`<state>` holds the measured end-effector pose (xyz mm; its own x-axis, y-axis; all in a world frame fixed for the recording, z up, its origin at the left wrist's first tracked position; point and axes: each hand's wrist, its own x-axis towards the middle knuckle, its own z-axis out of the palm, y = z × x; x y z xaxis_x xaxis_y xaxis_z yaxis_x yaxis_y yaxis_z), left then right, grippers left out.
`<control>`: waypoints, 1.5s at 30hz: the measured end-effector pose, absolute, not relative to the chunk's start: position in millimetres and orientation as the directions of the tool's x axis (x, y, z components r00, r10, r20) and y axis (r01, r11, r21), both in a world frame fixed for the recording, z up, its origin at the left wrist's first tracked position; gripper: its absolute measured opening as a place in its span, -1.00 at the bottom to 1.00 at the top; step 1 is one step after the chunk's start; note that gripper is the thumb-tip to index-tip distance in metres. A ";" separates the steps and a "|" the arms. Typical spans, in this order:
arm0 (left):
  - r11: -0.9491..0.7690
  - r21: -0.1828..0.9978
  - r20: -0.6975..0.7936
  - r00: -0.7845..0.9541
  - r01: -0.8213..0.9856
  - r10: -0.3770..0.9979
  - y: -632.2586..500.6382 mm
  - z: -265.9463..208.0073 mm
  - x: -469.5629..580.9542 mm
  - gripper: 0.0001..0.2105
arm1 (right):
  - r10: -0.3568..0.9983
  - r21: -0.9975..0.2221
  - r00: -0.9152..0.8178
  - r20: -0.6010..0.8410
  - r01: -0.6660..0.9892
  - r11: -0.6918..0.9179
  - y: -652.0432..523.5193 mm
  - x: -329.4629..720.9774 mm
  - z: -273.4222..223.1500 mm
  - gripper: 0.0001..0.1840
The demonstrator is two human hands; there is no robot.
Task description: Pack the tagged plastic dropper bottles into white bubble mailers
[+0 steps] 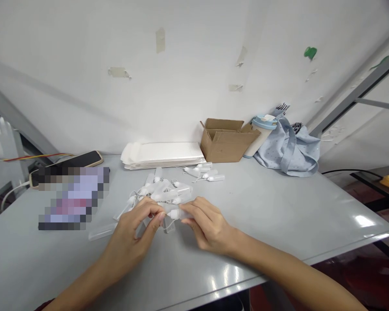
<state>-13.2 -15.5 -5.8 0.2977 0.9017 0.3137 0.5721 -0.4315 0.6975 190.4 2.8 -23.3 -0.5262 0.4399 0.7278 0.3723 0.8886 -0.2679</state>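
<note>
Over the front of a pile, my right hand [210, 224] pinches a small translucent plastic bottle [174, 214] with a white nozzle pointing left. My left hand [129, 235] is closed at the nozzle's tip, thumb and finger pressed together; what sits between them is hidden. A thin white cord hangs below the nozzle. Just behind both hands lie several similar small bottles and clear tubes [162, 192], jumbled together, some with cords. To the left of my left hand rests a clear tube [100, 232]. A few more small bottles [212, 176] lie behind my right hand.
Along the wall stand a stack of flat white cartons [165, 152], an open cardboard box [227, 149], a lidded cup [259, 136] and a light blue cloth bag [285, 149]. On the left are a phone [90, 160] with a cable and a blurred-out flat item [74, 196].
</note>
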 end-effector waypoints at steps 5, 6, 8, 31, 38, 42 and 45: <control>-0.424 0.698 0.301 0.301 0.576 0.905 -15.2 -6.1 -12.5 -0.75 | 0.443 -0.271 -0.527 0.725 0.374 0.887 2.1 189.7 -23.6 -0.75; -0.422 0.699 0.298 0.302 0.578 0.906 -14.7 -6.0 -12.5 -0.75 | 0.437 -0.265 -0.529 0.727 0.372 0.890 2.7 189.6 -23.5 -0.75; -0.416 0.703 0.290 0.302 0.577 0.908 -13.4 -4.9 -12.9 -0.75 | 0.428 -0.252 -0.534 0.729 0.372 0.893 4.8 190.0 -22.7 -0.77; -0.185 0.758 0.210 0.034 0.626 0.977 2.0 4.3 -32.4 -0.70 | 0.689 -0.222 -0.396 0.607 0.748 0.625 42.6 220.0 -12.8 -0.74; 0.024 0.693 0.154 -0.180 0.720 0.972 11.7 0.0 -40.1 -0.68 | 0.971 -0.131 -0.151 0.185 0.976 0.177 69.4 246.4 -9.5 -0.82; -0.040 0.639 0.252 -0.160 0.768 0.954 12.0 1.3 -38.0 -0.69 | 0.978 -0.122 -0.159 0.132 0.977 0.175 68.8 245.0 -13.4 -0.85; -0.092 0.626 0.289 -0.121 0.774 0.950 10.9 2.2 -37.1 -0.68 | 0.981 -0.134 -0.169 0.092 0.974 0.181 66.8 242.8 -14.3 -0.89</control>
<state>-37.1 10.9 2.2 -0.1207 0.9498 0.2885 0.7743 -0.0918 0.6261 242.8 66.8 -14.3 -0.1692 0.9813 0.0919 0.9744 0.1805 -0.1339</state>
